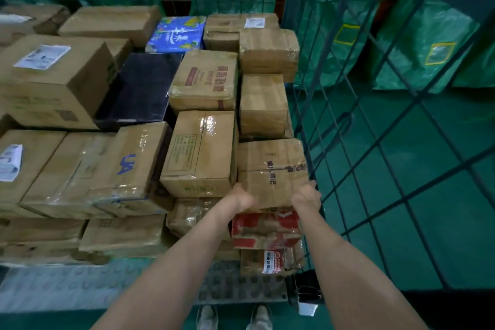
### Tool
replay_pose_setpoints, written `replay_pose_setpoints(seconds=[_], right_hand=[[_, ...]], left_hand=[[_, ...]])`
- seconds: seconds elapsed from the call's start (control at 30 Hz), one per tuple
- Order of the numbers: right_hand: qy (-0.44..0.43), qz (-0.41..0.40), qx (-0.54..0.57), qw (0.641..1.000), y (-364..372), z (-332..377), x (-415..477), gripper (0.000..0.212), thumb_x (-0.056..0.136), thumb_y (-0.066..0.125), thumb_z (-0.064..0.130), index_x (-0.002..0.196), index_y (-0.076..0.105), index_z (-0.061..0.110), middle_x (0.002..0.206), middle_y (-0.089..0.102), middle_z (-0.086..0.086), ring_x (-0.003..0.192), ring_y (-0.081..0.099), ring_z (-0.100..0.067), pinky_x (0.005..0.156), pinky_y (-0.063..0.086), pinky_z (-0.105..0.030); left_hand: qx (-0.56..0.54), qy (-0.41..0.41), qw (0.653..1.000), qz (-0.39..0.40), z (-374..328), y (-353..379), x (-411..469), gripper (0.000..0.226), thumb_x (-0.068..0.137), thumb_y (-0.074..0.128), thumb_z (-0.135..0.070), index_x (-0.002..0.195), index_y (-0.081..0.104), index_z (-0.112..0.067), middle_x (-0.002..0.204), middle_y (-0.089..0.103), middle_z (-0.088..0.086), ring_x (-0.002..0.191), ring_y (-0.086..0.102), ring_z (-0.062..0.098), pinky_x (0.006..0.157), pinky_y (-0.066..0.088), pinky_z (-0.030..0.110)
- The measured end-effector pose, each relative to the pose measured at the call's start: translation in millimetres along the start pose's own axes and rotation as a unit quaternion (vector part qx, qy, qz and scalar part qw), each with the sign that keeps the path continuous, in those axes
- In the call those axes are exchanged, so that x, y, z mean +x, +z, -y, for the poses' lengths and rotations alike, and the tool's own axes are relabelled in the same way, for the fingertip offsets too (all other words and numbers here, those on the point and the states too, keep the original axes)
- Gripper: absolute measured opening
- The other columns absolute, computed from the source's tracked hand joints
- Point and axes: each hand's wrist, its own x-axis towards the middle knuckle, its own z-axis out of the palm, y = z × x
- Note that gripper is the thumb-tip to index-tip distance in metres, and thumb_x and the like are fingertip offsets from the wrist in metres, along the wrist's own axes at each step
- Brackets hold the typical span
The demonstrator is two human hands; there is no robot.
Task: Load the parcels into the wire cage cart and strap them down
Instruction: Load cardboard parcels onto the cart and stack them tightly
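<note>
Cardboard box [272,169], brown, w/ clear tape and dark print on top, is at the near right corner of the load. It sits over a red parcel [265,226], squeezed btwn a taped carton [199,153] on its left and the wire side of the cage cart [345,126] on its right. Left hand [242,198] curls round the near left corner and right hand [306,197] round the near right corner, just beside the wire. Both grip the box, fingers mostly hidden, so can't tell how far they reach underneath. Top is creased and a bit bowed, so prob. soft-walled and not v. heavy, and the tape may make it slick. Best hold looks low at the corners, where the board is stiffest, not on the lid. Red parcel below looks crumpled, so the base may be uneven and the box could tip. Little knuckle room by the wire. No strap in view.
</note>
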Motion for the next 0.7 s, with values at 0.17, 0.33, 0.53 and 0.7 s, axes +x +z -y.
replay_pose_setpoints(seconds=[0.17,0.33,0.53,0.7], right_hand=[[-0.048,-0.02,-0.045,0.998,8,-7,8,0.046,0.101,0.026,0.01,0.147,0.021,0.008,0.148,0.026,-0.016,0.128,0.034,-0.031,0.073,0.03,-0.013],[-0.049,0.067,-0.084,0.993,2,-11,-1,0.05,0.1,0.036,0.012,0.148,0.022,0.012,0.148,0.027,-0.015,0.129,0.037,-0.03,0.061,0.037,-0.014],[-0.093,0.1,-0.166,0.977,-12,-9,3,0.045,0.091,0.051,0.003,0.135,0.044,0.009,0.151,0.022,-0.018,0.133,0.032,-0.031,0.109,0.033,-0.033],[-0.129,0.099,-0.199,0.966,-17,-15,1,0.06,0.089,0.049,-0.005,0.145,0.029,0.001,0.158,-0.001,-0.015,0.146,0.004,-0.026,0.119,0.015,-0.035]], left_hand=[[-0.058,-0.013,0.998,0.018,4,9,-8,0.06,0.096,0.052,-0.02,0.147,0.023,-0.008,0.141,0.044,0.014,0.114,0.051,0.025,0.078,0.041,0.028],[-0.156,-0.013,0.987,0.03,6,23,-3,0.074,0.088,0.056,-0.025,0.15,0.015,-0.019,0.142,0.037,0.017,0.124,0.043,0.033,0.097,0.041,0.037],[-0.225,0.01,0.973,-0.054,3,38,2,0.056,0.087,0.058,-0.017,0.139,0.038,-0.019,0.136,0.044,0.008,0.122,0.044,0.028,0.103,0.04,0.039],[-0.172,0.038,0.98,-0.089,-2,45,-1,0.045,0.088,0.057,-0.018,0.131,0.045,-0.02,0.135,0.046,0.005,0.125,0.043,0.024,0.105,0.037,0.035]])
